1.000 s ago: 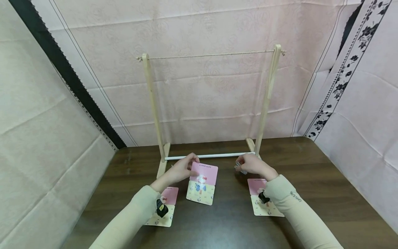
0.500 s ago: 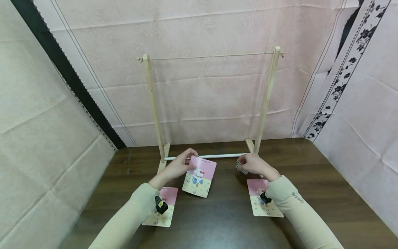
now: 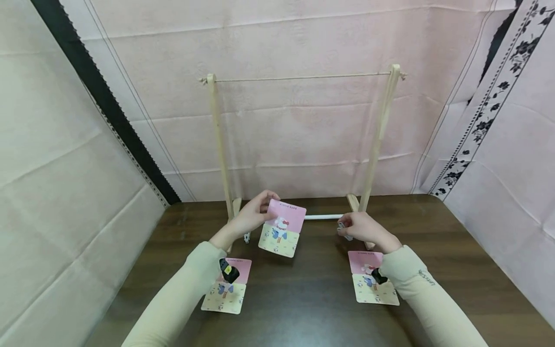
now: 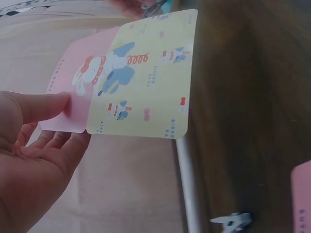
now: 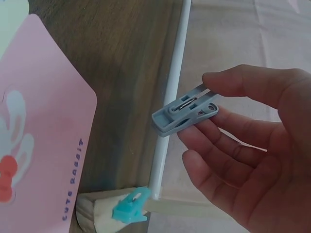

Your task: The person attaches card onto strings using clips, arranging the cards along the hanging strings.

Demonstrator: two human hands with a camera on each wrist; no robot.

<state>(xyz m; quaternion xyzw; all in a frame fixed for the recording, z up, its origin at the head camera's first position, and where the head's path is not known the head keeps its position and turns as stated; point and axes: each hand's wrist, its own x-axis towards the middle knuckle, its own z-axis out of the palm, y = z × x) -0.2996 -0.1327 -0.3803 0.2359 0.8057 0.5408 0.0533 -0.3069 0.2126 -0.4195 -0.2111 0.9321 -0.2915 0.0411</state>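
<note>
My left hand (image 3: 253, 214) pinches the upper left edge of a pink and pale-yellow card (image 3: 283, 230) with a rabbit picture, thumb in front and fingers behind. The card is held up off the table, tilted, in front of the white bar (image 3: 323, 217). To the right, my right hand (image 3: 368, 229) pinches a grey-blue clothespin (image 5: 187, 112) by its handle end, between thumb and fingers. The clothespin and the card are apart. A second rabbit card (image 3: 226, 295) lies below my left wrist, and a third card (image 3: 366, 288) lies partly under my right wrist.
A wooden frame (image 3: 377, 140) stands at the back of the brown table (image 3: 299, 308), with a string (image 3: 303, 77) tied across its top. A grey clothespin (image 4: 234, 222) lies near the left foot. A teal clothespin (image 5: 130, 208) sits at the right foot. Cloth hangs behind and on both sides.
My left hand has raised the card and moved it away from me, toward the frame. My right hand stays nearly in place with the clothespin. The head view has shifted slightly.
</note>
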